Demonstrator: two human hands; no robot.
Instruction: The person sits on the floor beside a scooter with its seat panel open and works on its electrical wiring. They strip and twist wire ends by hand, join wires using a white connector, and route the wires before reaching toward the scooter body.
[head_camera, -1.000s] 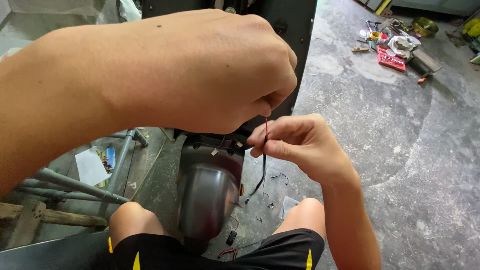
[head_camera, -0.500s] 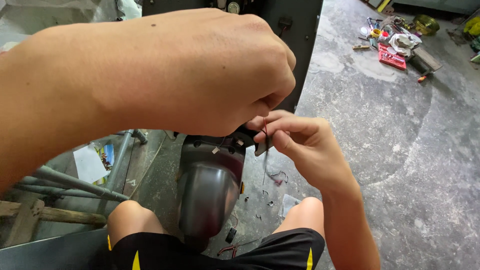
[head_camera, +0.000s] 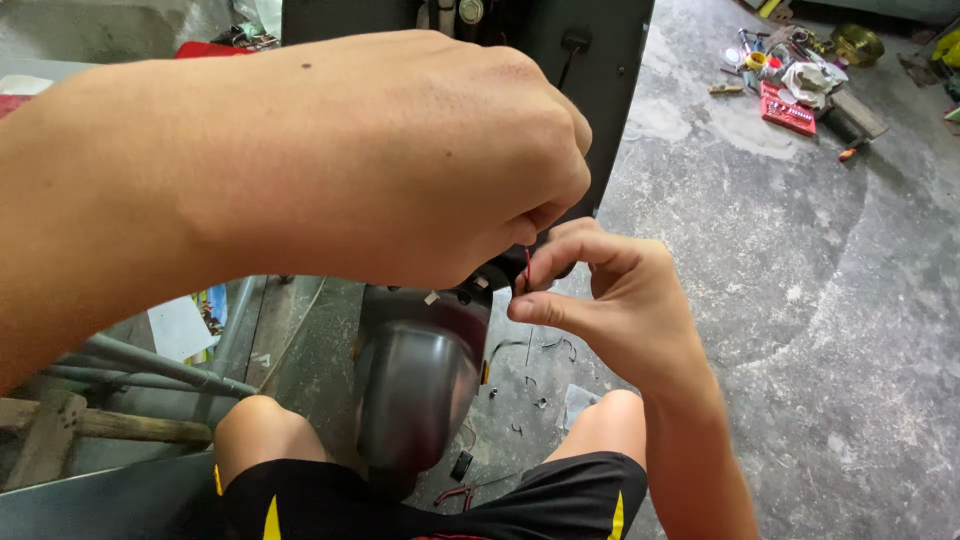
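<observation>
My left hand (head_camera: 400, 160) fills the upper left of the head view, fingers curled tight, pinching a thin red wire (head_camera: 527, 262) at its fingertips. My right hand (head_camera: 610, 300) meets it from below, thumb and forefinger closed on the same wire. Both hands work just above a dark grey rounded scooter mudguard (head_camera: 415, 385), in front of the scooter's black front panel (head_camera: 590, 70). Most of the wire is hidden by the fingers.
My knees (head_camera: 255, 420) in black shorts with yellow stripes frame the mudguard. Small wire scraps (head_camera: 545, 350) lie on the grey concrete floor (head_camera: 800, 300). A heap of tools with a red case (head_camera: 790, 105) sits at the far right. Metal pipes (head_camera: 150, 365) and a wooden beam lie left.
The wire that hung down from my right hand a second ago is drawn up between the fingers. Both hands have come closer together and now pinch it at one spot.
</observation>
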